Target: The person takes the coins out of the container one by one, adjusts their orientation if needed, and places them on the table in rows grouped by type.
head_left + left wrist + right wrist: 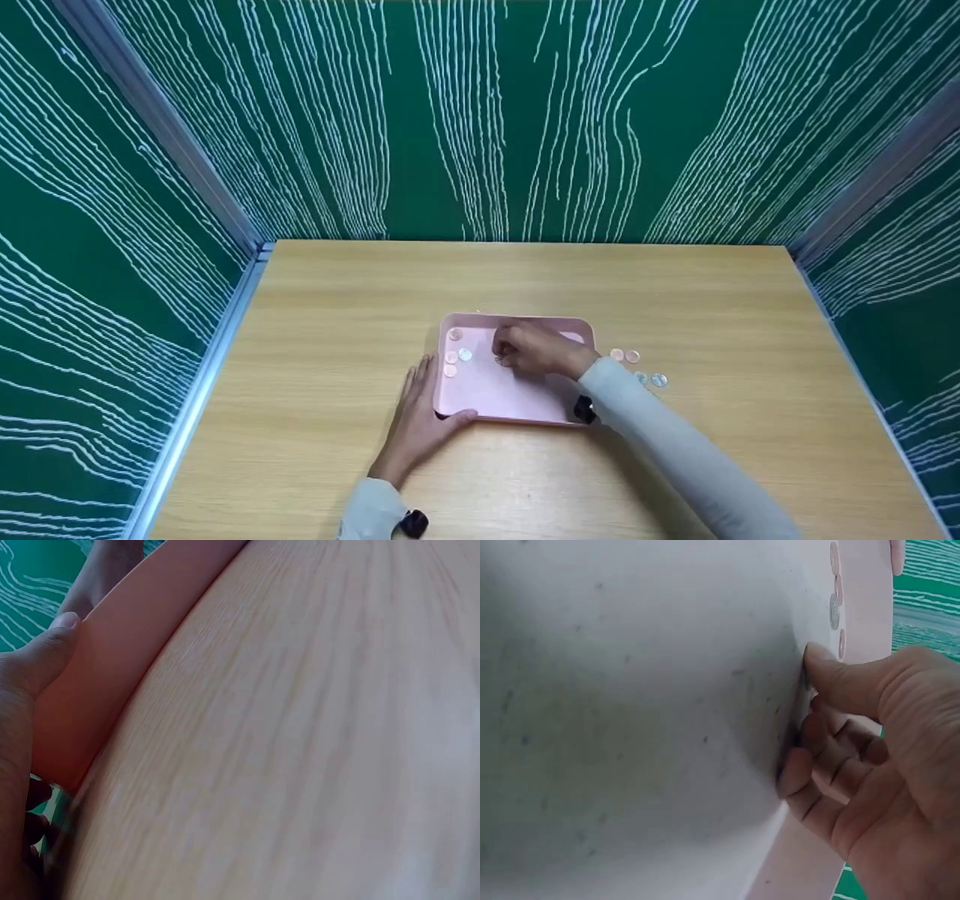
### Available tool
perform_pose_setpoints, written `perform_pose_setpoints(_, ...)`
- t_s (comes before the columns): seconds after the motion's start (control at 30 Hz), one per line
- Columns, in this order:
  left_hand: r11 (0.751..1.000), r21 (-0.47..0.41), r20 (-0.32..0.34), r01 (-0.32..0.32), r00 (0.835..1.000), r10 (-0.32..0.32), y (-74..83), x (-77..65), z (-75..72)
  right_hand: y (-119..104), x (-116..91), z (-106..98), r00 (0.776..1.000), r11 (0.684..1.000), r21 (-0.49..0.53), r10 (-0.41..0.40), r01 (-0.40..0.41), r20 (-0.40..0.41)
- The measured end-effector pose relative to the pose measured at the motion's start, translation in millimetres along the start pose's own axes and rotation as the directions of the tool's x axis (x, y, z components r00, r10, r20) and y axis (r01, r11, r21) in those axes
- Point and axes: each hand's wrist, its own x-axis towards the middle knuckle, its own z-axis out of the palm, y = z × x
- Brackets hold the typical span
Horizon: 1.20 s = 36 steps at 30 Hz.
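A shallow pink tray [517, 418] sits on the wooden table. My left hand [421, 421] rests against its near left corner, fairly straight fingers along the left wall and thumb on the front rim; in the left wrist view, the thumb [56, 645] lies over the pink wall. Inside the tray, my right hand [536, 349] pinches a coin [499, 359] close over the floor, mostly hidden by the fingers. Thumb and curled fingertips meet the tray floor [667, 727] in the right wrist view. Copper coins [451, 358] and a silver coin [465, 355] lie near the left wall.
Right of the tray, two copper coins [633, 356] and two silver coins [659, 380] lie on the table [337, 322], partly beside the right sleeve [660, 435]. Green panels [525, 150] with white lines rise behind and at both sides, joined by metal posts [161, 112].
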Motion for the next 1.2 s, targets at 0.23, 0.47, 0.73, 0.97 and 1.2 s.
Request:
perform_pose_setpoints(0.23,1.000,0.009,0.003,0.007,1.000,-0.007,-0.6,-0.8,0.3,15.1,-2.0,2.4,1.000,0.984,0.178,0.012,-0.009,-0.018)
perform_pose_setpoints(0.47,1.000,0.010,0.015,0.011,1.000,-0.012,1.2,-1.1,1.3,25.5,-3.8,4.9,0.999,0.967,0.256,-0.008,0.018,-0.042)
perform_pose_setpoints(0.73,1.000,-0.001,0.025,0.025,0.999,-0.025,2.8,-1.8,0.0,28.1,-2.8,6.5,0.997,0.966,0.250,-0.046,0.059,-0.058)
perform_pose_setpoints(0.97,1.000,0.001,0.024,0.014,1.000,-0.014,1.9,-0.6,-0.9,16.1,1.8,4.0,0.999,0.993,0.115,-0.029,0.026,0.026)
perform_pose_setpoints(1.2,1.000,0.009,0.018,0.007,1.000,-0.008,0.1,-0.3,-1.8,8.5,4.2,1.3,0.998,0.998,0.066,-0.025,0.021,0.061)
